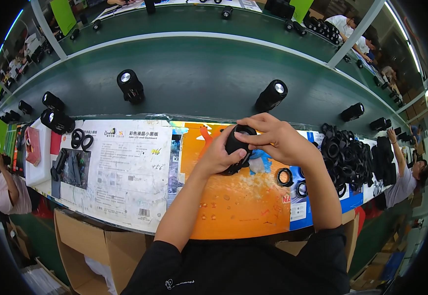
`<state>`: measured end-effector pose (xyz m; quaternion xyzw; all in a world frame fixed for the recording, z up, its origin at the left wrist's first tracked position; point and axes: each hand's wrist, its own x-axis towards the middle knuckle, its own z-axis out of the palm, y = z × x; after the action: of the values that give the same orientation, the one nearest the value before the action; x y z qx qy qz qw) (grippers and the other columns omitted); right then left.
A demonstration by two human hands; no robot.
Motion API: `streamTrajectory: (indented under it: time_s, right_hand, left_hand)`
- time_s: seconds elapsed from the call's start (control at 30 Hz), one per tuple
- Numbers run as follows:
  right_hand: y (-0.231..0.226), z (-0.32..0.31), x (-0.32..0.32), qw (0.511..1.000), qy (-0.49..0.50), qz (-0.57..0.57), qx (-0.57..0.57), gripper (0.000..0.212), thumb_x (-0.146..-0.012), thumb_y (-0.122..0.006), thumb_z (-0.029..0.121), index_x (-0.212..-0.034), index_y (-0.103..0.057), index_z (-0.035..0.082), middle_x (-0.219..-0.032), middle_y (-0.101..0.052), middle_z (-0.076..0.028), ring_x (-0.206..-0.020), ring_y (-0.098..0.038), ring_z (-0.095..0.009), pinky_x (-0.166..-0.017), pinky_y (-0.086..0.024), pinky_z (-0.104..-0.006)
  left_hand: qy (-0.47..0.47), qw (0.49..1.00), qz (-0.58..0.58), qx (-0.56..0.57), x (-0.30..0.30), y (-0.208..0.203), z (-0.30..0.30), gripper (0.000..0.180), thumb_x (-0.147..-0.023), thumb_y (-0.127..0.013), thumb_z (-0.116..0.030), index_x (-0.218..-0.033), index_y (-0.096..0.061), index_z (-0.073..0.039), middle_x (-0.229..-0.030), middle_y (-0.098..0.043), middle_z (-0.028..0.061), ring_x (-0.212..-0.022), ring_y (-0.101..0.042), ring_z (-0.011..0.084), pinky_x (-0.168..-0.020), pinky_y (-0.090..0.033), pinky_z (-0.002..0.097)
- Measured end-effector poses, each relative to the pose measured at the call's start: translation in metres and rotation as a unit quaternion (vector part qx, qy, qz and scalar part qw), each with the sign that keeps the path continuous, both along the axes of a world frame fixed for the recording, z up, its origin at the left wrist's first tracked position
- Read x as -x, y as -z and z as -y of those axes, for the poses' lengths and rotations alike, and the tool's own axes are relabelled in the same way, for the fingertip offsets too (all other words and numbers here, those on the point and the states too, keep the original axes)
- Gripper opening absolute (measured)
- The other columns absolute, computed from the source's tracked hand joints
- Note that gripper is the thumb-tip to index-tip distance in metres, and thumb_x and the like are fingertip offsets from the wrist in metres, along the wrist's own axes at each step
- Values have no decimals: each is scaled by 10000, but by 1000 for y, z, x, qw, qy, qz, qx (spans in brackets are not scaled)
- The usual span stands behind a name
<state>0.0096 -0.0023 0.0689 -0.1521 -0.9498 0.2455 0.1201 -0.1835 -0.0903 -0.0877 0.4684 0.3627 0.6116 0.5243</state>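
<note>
Over the orange sheet (248, 211), my left hand (218, 156) wraps round a black cylindrical speaker (234, 141), its upper end tilted up. My right hand (278, 140) closes its fingers and thumb on that upper end; whether a ring lies under them is hidden. Below my right wrist lie a loose black ring (284, 177) and a second black ring (301, 189). A large heap of black rings (344, 155) is piled to the right of my right forearm. A crumpled pale plastic piece (259, 164) lies just under the hands.
Along the green conveyor (194, 73) stand several black speakers, one speaker (130, 87) left of centre, another speaker (271, 96) ahead. Left are two rings (82, 139), a white foam tray (42, 152) and dark strips (71, 167). A cardboard box (83, 236) is below; co-workers sit either side.
</note>
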Motion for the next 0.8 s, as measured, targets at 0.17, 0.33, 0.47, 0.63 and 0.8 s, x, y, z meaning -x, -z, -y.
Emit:
streamTrajectory:
  time_s: [0.17, 0.33, 0.47, 0.63, 0.8]
  right_hand:
    - [-10, -3, -1, 999, -20, 31, -37, 428, -962, -776, 76, -1376, -831, 173, -1518, -726, -148, -1358, -675, -374, -1099, -595, -464]
    - [14, -16, 52, 991, 82, -21, 101, 354, -1154, -551, 264, -1197, -840, 62, -1343, -797, -177, -1217, -727, -398, -1093, -566, -472]
    - [36, -11, 84, 991, 79, 54, 96, 528, -1192, -395, 347, -1098, -834, 70, -1139, -827, -177, -1082, -747, -430, -1059, -546, -495]
    - [46, -5, 77, 990, 79, 106, 44, 550, -1188, -395, 384, -1091, -827, 59, -1143, -831, -170, -1090, -738, -433, -1023, -553, -501]
    - [52, 4, 74, 888, 228, -219, 332, 513, -1217, -455, 366, -1165, -803, -7, -1167, -818, -116, -1127, -750, -241, -1038, -555, -394]
  left_hand:
    - [62, 994, -10, 85, 5, -13, -1, 798, -911, -943, -366, -1526, -576, -16, -1242, -729, 58, -1113, -693, 159, -991, -572, 322]
    - [-4, 997, -67, 38, -3, -6, 1, 662, -895, -957, -364, -1386, -665, -29, -1213, -763, 62, -1103, -713, 171, -989, -579, 344]
    - [-38, 994, -104, -8, -5, 16, -7, 563, -868, -952, -341, -1281, -725, -32, -1194, -774, 53, -1097, -725, 173, -986, -582, 352]
    - [-3, 991, -136, 21, 0, 19, 0, 710, -846, -985, -382, -1368, -672, -18, -1291, -726, 102, -1243, -666, 228, -1096, -528, 403]
    - [8, 999, 35, 39, -2, 28, -5, 868, -867, -952, -550, -1483, -606, -44, -1285, -708, 101, -1153, -696, 201, -1010, -579, 366]
